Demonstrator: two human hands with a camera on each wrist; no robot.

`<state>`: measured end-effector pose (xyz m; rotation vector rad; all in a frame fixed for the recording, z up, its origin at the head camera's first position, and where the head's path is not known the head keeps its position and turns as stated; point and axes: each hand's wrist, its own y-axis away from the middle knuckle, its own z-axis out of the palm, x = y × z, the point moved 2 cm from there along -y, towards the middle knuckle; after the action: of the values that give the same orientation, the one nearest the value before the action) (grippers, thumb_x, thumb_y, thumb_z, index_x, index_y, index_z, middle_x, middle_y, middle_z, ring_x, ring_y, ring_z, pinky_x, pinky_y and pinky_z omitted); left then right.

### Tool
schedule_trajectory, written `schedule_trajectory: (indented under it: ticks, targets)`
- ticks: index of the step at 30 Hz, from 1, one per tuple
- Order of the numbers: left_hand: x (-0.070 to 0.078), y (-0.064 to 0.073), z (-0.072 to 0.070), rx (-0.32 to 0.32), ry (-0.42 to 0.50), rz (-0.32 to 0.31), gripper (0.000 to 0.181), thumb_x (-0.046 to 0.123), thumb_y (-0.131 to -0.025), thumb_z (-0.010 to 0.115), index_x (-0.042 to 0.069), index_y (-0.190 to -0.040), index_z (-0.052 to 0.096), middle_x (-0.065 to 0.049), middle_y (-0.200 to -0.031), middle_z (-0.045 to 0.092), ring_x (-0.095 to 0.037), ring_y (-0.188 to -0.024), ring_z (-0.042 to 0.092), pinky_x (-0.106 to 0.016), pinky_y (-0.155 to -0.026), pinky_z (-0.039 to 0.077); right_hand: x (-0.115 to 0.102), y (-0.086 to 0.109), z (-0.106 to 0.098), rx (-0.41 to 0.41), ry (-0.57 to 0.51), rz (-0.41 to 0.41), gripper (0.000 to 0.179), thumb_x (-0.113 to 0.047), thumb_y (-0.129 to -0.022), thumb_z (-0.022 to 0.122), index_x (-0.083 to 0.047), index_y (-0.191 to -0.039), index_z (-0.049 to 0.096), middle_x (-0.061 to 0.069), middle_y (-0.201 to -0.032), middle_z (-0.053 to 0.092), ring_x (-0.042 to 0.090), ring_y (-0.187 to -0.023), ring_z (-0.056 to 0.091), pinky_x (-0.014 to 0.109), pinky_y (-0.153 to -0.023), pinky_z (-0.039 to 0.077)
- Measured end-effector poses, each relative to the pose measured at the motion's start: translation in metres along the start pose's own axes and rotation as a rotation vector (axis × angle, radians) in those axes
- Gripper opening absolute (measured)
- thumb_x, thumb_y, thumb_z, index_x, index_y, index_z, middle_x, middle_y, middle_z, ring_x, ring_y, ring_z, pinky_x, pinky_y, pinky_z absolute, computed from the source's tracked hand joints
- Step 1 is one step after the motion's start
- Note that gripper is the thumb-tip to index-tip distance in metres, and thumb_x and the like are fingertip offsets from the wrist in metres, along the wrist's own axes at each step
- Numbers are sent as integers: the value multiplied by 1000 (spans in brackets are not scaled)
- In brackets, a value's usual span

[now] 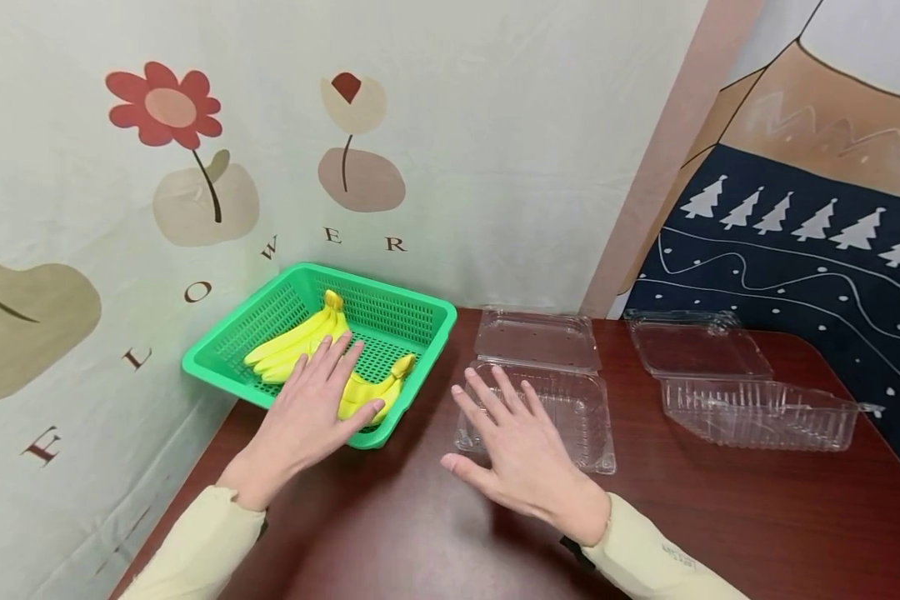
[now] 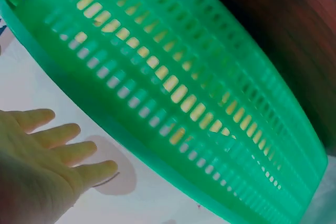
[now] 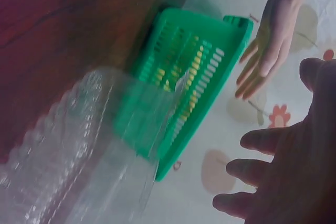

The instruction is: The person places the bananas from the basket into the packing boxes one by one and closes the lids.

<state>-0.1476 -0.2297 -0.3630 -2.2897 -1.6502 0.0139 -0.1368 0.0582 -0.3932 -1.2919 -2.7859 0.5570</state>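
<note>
My left hand (image 1: 311,408) hovers over the near side of a green plastic basket (image 1: 427,350), fingers straight and spread, holding nothing. Inside the basket lie yellow bananas (image 1: 288,346) in a bunch at the left and another banana bunch (image 1: 371,396) at the near right, partly hidden by that hand. My right hand (image 1: 521,446), also with spread fingers and holding nothing, is over the near edge of a clear plastic clamshell box (image 1: 588,417) with its lid (image 1: 536,337) folded back. In the left wrist view, the basket's slotted wall (image 2: 173,87) shows yellow through its holes.
A second clear clamshell box (image 1: 765,417) stands unlidded at the right, its lid (image 1: 701,346) laid back behind it. Everything is on a dark red-brown table (image 1: 390,533). A printed flower curtain (image 1: 495,167) borders the back and left; a dark tree-patterned cloth (image 1: 795,250) hangs at the right.
</note>
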Motion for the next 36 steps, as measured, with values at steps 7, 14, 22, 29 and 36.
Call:
schedule_trajectory:
  ticks: [7,14,22,29,36]
  targets:
    - [-14,-9,-4,-57,-34,50,90,57,-95,66,2,-160,35,-21,-167,29,-45,-153,23,-68,-120,20,-21,-12,11,-57,10,-62,83,-75,-99,36,-21,-162,38,2,-170,27,34,-157,20,60,-122,22]
    - [-24,-21,0,-175,-26,90,94,64,-94,63,4,-161,35,-19,-167,29,-44,-154,21,-66,-121,19,-38,-16,23,-95,-4,-115,82,-75,-100,35,-22,-162,37,0,-170,26,33,-157,18,64,-120,25]
    - [-32,-35,4,-272,-33,157,93,61,-91,70,4,-158,41,-20,-163,38,-46,-150,30,-70,-116,27,-50,-17,32,-68,20,-156,83,-76,-100,28,-22,-162,38,-1,-169,28,35,-156,23,63,-119,28]
    - [-36,-45,10,-388,-13,176,93,61,-88,73,4,-156,45,-20,-157,46,-45,-147,37,-69,-115,31,-52,-17,33,-58,40,-158,83,-76,-100,33,-21,-162,39,-1,-169,30,33,-156,21,63,-119,28]
    - [-38,-52,16,-519,6,154,95,58,-83,79,10,-157,44,-15,-149,57,-36,-133,56,-60,-111,42,-52,-18,32,-45,61,-170,84,-76,-100,29,-21,-161,40,0,-168,32,34,-155,25,63,-118,29]
